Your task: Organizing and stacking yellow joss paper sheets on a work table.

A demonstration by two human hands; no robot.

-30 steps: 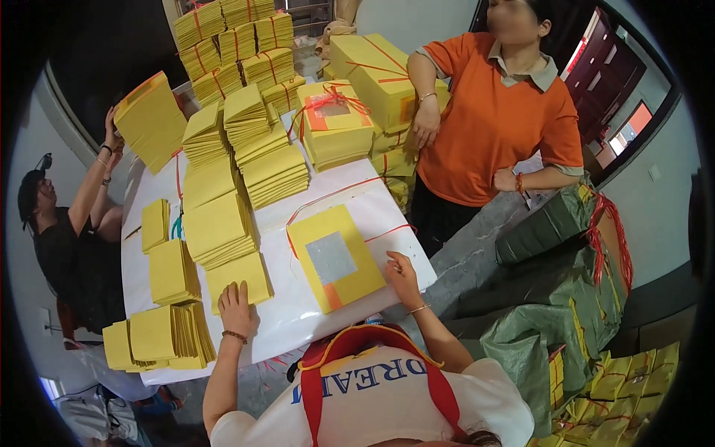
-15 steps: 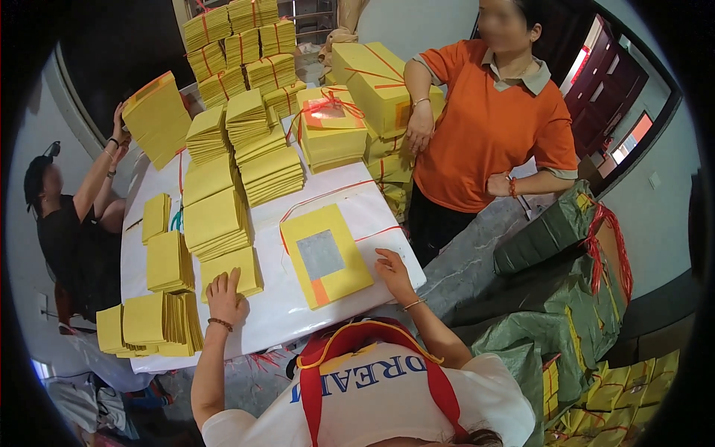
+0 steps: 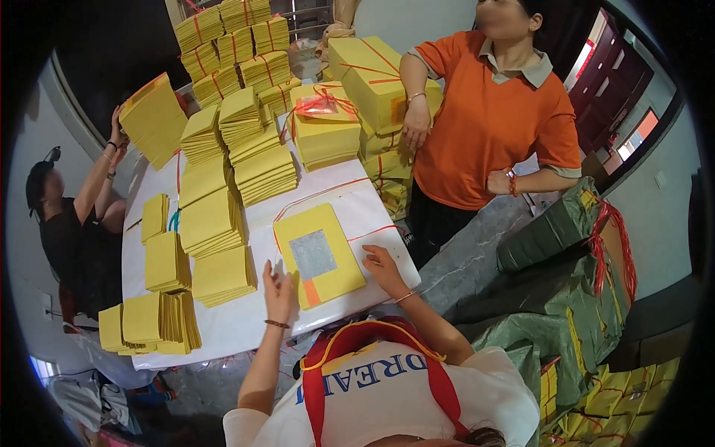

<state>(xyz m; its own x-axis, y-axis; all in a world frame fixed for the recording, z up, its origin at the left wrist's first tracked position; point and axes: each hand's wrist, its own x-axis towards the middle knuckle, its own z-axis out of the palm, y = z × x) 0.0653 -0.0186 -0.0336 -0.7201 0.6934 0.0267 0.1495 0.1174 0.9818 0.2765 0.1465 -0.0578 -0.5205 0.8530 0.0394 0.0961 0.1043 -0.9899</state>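
Observation:
A flat yellow paper stack [image 3: 344, 274] with a grey square window and an orange strip near one corner lies at the table's near edge. Just left of it, my left hand [image 3: 278, 294] hovers with fingers apart and nothing in them. At its right side is my right hand [image 3: 383, 267], fingers loosely stretched out and holding nothing. Red string [image 3: 328, 191] runs on the table behind the stack and out past its right side. Left of my left hand sits a bundle of folded yellow paper [image 3: 224, 275].
More yellow paper bundles [image 3: 266, 175] stand in rows across the white table [image 3: 287, 201]. A person in black at the left grips a large yellow stack [image 3: 153, 119]. Another person in an orange shirt [image 3: 488, 130] leans on tied stacks. Green sacks [image 3: 555, 298] lie at right.
My left hand has left the nearest folded bundle and moved right, beside the stack with the grey window. My right hand stays near that stack's right side.

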